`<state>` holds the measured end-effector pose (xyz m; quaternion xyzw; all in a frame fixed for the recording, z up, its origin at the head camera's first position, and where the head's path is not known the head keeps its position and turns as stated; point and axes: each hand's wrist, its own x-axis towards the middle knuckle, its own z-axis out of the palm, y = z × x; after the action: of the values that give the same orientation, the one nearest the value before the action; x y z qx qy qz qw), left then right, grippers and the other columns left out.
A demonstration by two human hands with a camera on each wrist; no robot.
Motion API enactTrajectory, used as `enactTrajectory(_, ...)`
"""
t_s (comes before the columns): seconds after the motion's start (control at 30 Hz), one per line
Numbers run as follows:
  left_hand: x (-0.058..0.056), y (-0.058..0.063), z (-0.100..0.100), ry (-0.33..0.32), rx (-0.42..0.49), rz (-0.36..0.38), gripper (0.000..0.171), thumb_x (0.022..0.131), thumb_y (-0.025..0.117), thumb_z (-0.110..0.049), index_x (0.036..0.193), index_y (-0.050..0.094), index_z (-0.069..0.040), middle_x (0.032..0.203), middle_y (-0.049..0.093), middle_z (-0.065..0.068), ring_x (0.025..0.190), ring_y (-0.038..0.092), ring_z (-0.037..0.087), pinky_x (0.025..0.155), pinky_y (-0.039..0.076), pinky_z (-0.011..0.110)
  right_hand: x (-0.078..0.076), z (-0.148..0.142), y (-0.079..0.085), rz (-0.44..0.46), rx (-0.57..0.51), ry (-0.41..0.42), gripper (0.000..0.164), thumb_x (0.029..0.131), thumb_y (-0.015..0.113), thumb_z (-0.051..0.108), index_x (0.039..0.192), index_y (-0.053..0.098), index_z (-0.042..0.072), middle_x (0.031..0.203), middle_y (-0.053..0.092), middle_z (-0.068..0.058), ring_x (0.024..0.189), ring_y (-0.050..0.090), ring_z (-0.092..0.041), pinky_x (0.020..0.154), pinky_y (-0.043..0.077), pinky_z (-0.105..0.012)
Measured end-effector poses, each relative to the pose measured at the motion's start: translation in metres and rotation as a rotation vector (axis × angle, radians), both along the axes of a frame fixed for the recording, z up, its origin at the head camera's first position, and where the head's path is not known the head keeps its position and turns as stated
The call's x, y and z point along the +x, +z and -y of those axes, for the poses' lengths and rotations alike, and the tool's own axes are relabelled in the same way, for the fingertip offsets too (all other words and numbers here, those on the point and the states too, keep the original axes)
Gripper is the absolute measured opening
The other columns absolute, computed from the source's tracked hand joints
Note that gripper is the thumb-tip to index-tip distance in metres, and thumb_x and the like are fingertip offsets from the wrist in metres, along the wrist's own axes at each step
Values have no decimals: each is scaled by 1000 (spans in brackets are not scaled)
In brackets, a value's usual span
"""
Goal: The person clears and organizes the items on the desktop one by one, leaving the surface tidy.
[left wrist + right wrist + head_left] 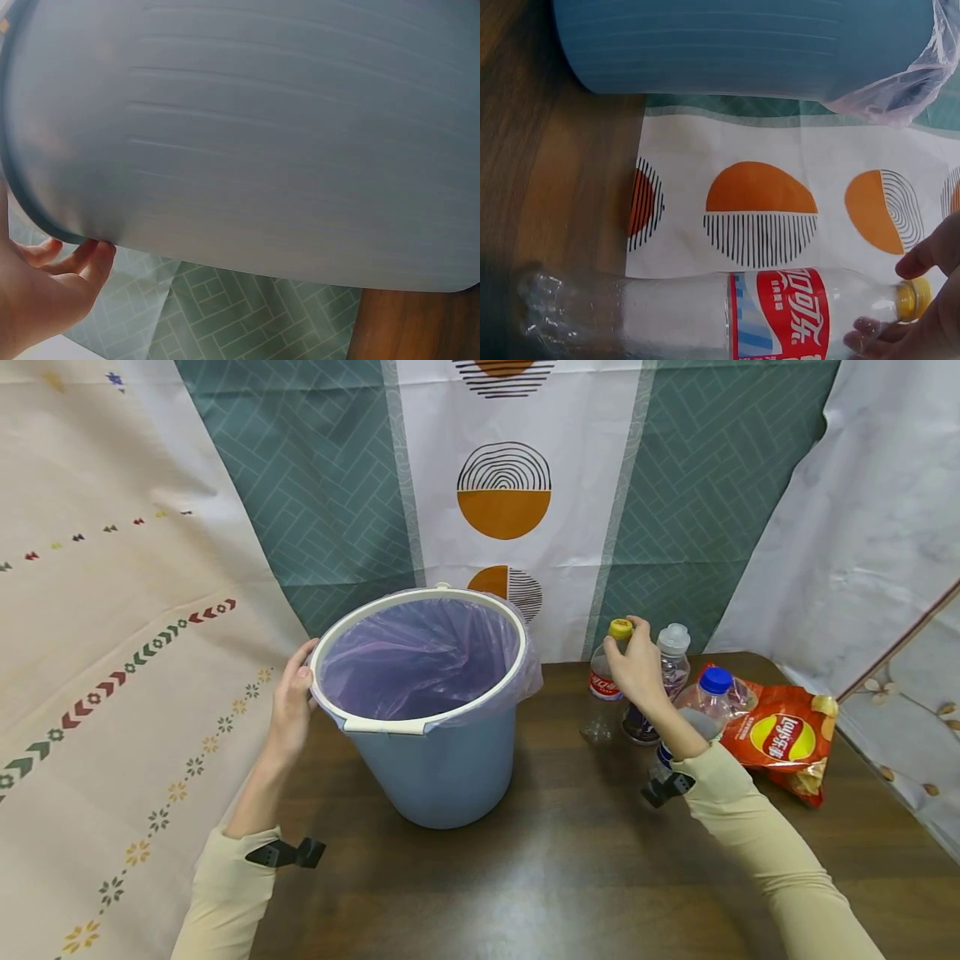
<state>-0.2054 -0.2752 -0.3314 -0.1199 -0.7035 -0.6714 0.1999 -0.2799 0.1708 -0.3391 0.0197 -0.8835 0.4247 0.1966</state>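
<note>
My left hand (pixel 288 706) holds the left side of a blue trash bin (pixel 442 777) at its cream rim. In the left wrist view, bent fingertips (pixel 101 255) touch the bin's outer wall by the rim; the thumb is out of sight there. A translucent purple bag (pixel 412 652) lines the bin and hangs over its edge. My right hand (pixel 637 668) grips a clear plastic bottle (pixel 675 311) at its neck, just by the yellow cap (pixel 620 628). The bottle has a red label and stands upright, looking empty.
Right of the gripped bottle stand a clear bottle with a whitish cap (pixel 674 639) and another with a blue cap (pixel 716 681). A red chip bag (pixel 787 735) lies beside them. Patterned cloth (pixel 502 552) hangs behind the brown wooden table (pixel 555 860).
</note>
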Motion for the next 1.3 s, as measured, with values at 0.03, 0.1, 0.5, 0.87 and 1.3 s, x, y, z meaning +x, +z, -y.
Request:
enactTrajectory(0.03, 0, 0, 0, 1, 0, 1, 52, 98, 31, -24, 148, 36, -10, 134, 47, 7, 106, 56, 7, 84, 51, 13, 0, 0, -1, -2, -1, 0, 55, 98, 45, 24, 142, 32, -7, 131, 52, -32, 105, 57, -41, 90, 47, -50)
enactTrajectory(0.1, 0, -1, 0, 3, 0, 1, 51, 98, 31, -24, 148, 37, -12, 134, 48, 7, 106, 56, 7, 84, 51, 13, -1, -1, -1, -13, -4, 7, 52, 98, 47, 24, 138, 36, -7, 133, 52, -30, 117, 54, -44, 99, 43, -54)
enactTrajectory(0.5, 0, -1, 0, 6, 5, -9, 51, 99, 31, -23, 148, 37, -10, 132, 49, 5, 103, 57, 6, 82, 52, 13, 0, 4, 10, -74, 4, 45, 47, 97, 51, 23, 132, 45, -7, 127, 57, -28, 108, 58, -40, 96, 46, -52)
enactTrajectory(0.87, 2, 1, -1, 15, 3, 1, 52, 98, 31, -23, 148, 36, -8, 129, 50, 3, 102, 57, 6, 81, 52, 13, 7, 12, 42, -114, -20, 60, 46, 96, 53, 25, 131, 48, -4, 122, 62, -25, 95, 60, -33, 83, 47, -42)
enactTrajectory(1.3, -1, 0, -1, 11, 5, -5, 53, 98, 32, -23, 148, 35, -7, 134, 48, 8, 103, 57, 6, 82, 52, 13, 13, 14, 75, -108, -104, 110, 48, 94, 57, 32, 130, 50, 1, 125, 64, -20, 119, 58, -31, 95, 47, -43)
